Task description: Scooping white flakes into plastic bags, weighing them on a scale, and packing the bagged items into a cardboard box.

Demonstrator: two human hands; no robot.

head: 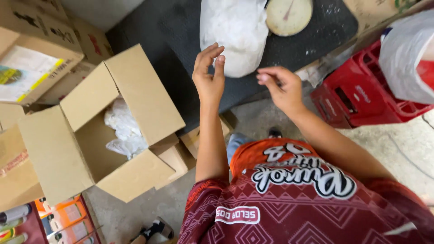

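Observation:
My left hand (209, 74) is raised in front of me, fingers loosely curled, holding nothing. My right hand (281, 89) hovers beside it, fingers bent and close together, also with nothing visible in it. Both hands are just short of a filled white plastic bag (235, 31) that stands on a dark mat (172, 40). A round dial scale (289, 14) sits right of the bag. To the left an open cardboard box (106, 131) holds crumpled white plastic bags (124, 129).
Red plastic crates (361, 95) stand at the right with a white bag (407, 54) on top. More cardboard boxes (31, 54) are stacked at the left. Bottles and orange packs (54, 219) lie at the lower left. Someone's shoe (156, 229) shows at the bottom.

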